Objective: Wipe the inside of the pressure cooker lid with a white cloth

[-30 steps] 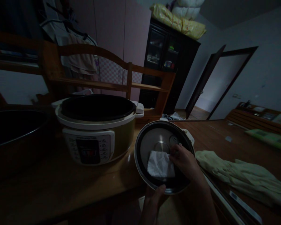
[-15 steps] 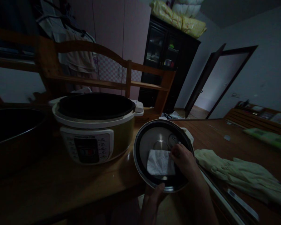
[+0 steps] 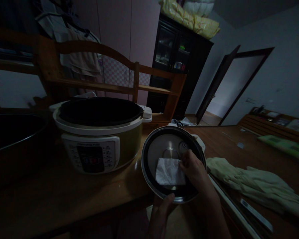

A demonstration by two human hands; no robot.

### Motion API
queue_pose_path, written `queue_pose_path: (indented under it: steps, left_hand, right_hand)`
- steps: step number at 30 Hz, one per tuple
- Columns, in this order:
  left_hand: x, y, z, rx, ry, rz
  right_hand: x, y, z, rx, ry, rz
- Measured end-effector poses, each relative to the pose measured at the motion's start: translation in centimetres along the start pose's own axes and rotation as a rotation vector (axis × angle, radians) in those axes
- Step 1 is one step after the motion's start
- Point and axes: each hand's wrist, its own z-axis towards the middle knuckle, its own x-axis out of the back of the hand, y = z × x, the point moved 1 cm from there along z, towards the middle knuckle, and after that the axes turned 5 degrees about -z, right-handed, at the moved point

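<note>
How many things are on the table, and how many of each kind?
Cooker: 1
Lid, held at its near edge by the left hand: 1
White tissue, pressed on the lid by the right hand: 1
Pale cloth: 1
Dark bowl: 1
Total: 5

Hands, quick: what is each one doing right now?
Left hand: closed on the near rim of the cooker lid, thumb over the edge.
Right hand: fingers pressing a white folded tissue against the lid's inside.
</note>
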Motion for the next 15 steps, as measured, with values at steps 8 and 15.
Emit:
queue_pose_path:
  steps: [8,15]
  left_hand:
    - [0.43,0.19,0.0,0.021,0.01,0.025]
    - [0.55,0.07,0.06,0.029,-0.01,-0.005]
  right_hand:
    - [-0.13,0.14,0.02,0.033,-0.014,-0.057]
    - [-0.17,-0.03,0.04,0.027,-0.046,-0.046]
